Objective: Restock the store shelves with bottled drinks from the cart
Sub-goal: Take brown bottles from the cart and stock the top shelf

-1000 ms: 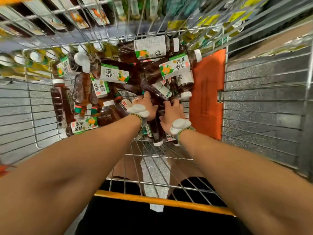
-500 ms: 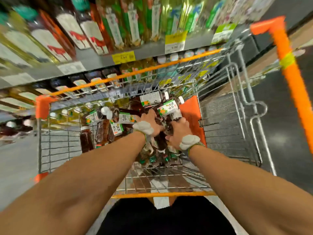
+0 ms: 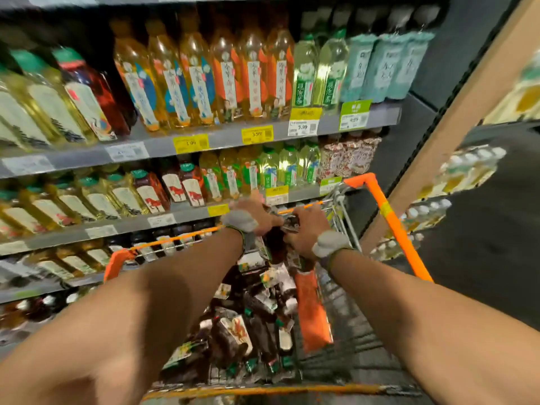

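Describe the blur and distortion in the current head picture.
Head view: motion blur smears the shelf bottles, worst at the left edge. Head view: the left hand and right hand above the cart are too soft to show their grip. Head view: wide-angle bending curves the shelf edge; the price tag near the middle is just readable.

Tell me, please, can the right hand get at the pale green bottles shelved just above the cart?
Probably not to grasp: nothing blocks the pale green bottles, but the right hand is full, gripping dark bottles.

Left grip (image 3: 254,214) and right grip (image 3: 306,229) clutch dark bottles (image 3: 276,244) above the cart (image 3: 391,217); stocked shelves (image 3: 228,138) behind.
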